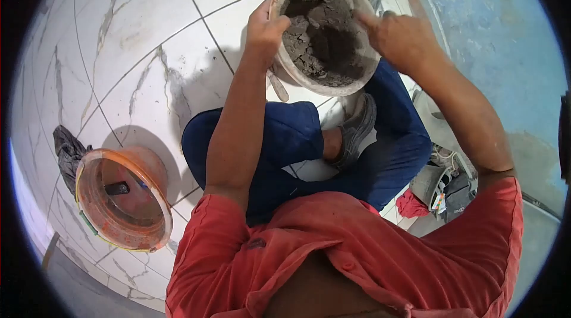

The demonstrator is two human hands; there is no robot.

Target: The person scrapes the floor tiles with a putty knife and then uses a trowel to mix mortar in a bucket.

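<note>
A round bucket (298, 75) is tilted toward me at the top centre, with dark grey, crumbly mortar (318, 27) inside. My left hand (266, 28) grips its left rim, the thumb over the edge. At the right rim is my right hand (397, 35), its fingers bent and one finger reaching onto the rim; whether it holds anything is hard to make out. A tool handle (278, 85) shows just below the bucket's left side, on the tiles.
An orange bucket (165, 232) with liquid and a dark object inside is at the lower left, beside a black plastic bag (66, 150). To the right lie a red cloth (411, 204), a grey container (426, 184) and a dark bag (458, 195). A blue surface (493, 38) fills the upper right.
</note>
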